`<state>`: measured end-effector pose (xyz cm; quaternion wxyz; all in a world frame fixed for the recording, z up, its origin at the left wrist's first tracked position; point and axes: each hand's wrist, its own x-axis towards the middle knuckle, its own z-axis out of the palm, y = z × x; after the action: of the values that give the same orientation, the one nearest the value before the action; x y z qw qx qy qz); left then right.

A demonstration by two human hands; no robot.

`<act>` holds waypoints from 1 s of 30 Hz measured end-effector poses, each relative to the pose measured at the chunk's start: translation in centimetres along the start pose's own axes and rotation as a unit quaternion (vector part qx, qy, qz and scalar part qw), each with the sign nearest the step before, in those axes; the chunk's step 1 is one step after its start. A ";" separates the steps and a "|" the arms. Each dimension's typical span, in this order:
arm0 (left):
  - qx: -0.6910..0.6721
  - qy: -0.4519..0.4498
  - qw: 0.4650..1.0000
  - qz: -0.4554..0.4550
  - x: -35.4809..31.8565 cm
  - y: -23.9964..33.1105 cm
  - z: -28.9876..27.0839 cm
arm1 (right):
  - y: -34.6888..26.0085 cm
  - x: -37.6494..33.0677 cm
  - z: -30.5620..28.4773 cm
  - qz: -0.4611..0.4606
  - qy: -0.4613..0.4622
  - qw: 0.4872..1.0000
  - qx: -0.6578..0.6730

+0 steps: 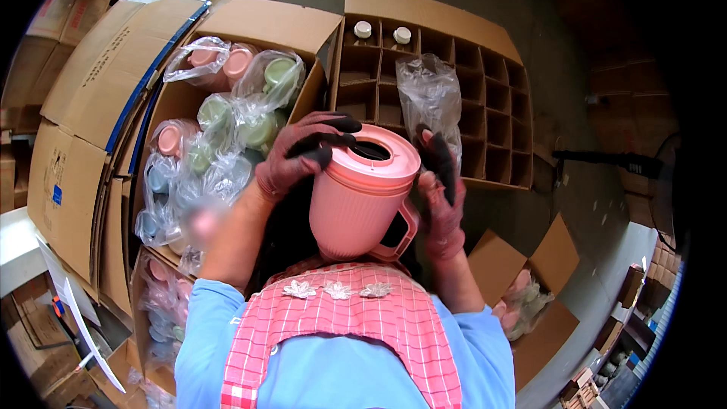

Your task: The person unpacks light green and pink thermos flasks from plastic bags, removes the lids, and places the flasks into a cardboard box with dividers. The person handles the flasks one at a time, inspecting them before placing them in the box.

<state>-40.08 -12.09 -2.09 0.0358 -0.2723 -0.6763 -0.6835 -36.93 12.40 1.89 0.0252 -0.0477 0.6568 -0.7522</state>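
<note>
A ribbed pink plastic jug (356, 216) with a side handle stands close in front of me, its top tilted toward view. A round dark opening shows in its top. My left hand (299, 153), in a dark-red glove with black fingertips, grips the left side of the jug's rim. At the other side, by the handle, is my right hand (441, 208) in a matching glove, thumb and fingers apart. Behind its fingers is a crumpled clear plastic bag (429, 91); I cannot tell whether they touch it. What the jug's base rests on is hidden.
A divided carton (485, 60) lies ahead, with two white-capped items in its far-left cells. Left of it, an open carton (265, 19) holds several bagged pink, green and blue jugs. Flattened cardboard (83, 144) leans at far left. A smaller open carton (549, 333) sits lower right.
</note>
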 end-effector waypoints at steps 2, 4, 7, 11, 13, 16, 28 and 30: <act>-0.055 0.056 0.996 -0.044 -0.5 0.2 1.8 | 0.6 -1.5 0.8 -0.054 -0.028 0.983 -0.173; -0.085 0.141 0.986 0.005 -1.0 0.4 3.6 | 1.1 -1.6 0.9 -0.037 -0.032 0.997 -0.061; 0.108 0.142 0.984 0.028 -1.1 1.8 3.1 | 3.8 0.6 -0.1 0.019 -0.060 0.998 -0.011; 0.281 0.188 0.940 0.039 -0.5 4.4 3.2 | 3.8 3.9 1.2 0.096 -0.130 0.980 0.114; 0.364 0.143 0.919 -0.056 -0.3 5.4 3.0 | 6.9 5.1 1.3 0.165 -0.194 0.937 0.241; 0.369 0.125 0.911 -0.134 -0.1 4.9 2.9 | 8.8 5.2 2.0 0.254 -0.185 0.893 0.323; -0.120 0.023 0.969 -0.213 -0.5 0.3 -1.6 | 4.9 4.0 -1.3 0.169 -0.133 0.977 0.006; -0.126 0.029 0.963 -0.238 0.5 1.0 -2.2 | 4.6 5.1 -1.6 0.128 -0.080 0.987 0.052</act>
<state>-40.85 -14.10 -0.85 -0.1429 -0.0854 -0.6291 -0.7593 -42.23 12.84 -2.65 0.1764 -0.0217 0.6131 -0.7698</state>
